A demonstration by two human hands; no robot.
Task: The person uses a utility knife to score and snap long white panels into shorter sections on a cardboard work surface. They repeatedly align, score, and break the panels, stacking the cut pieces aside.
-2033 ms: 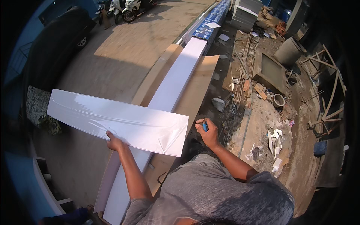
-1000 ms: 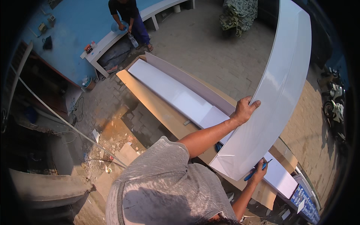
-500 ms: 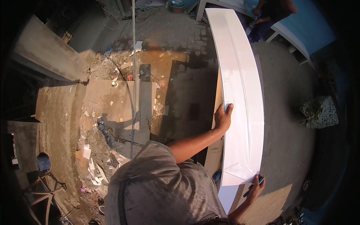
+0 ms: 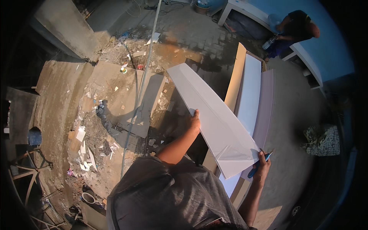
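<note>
A long white panel [image 4: 214, 111], with clear film wrinkled over its face and bunched at the near end, hangs tilted in front of me, its far end pointing left. My left hand [image 4: 194, 122] is closed on its left long edge, thumb on top. At the near right corner, my right hand [image 4: 262, 165] grips the panel edge and also a slim tool with a blue handle [image 4: 252, 172]. The tool's thin tip sticks out past my fingers; its exact kind is unclear. Beneath lie more long panels, one pale blue-white [image 4: 251, 92] and one mauve [image 4: 265, 99].
A tan board [image 4: 234, 78] stands along the stack's left side. A thin upright pole [image 4: 142, 82] rises left of me. Rubble and scraps [image 4: 86, 153] litter the ground there. Another person [image 4: 295, 30] is by a white bench [image 4: 249, 11]; a patterned sack [image 4: 324, 140] lies right.
The white panel has swung left off the stack, its far end turning toward the rubble side, uncovering the panels beneath. Both hands moved with it, my left hand leftward and my right hand slightly up.
</note>
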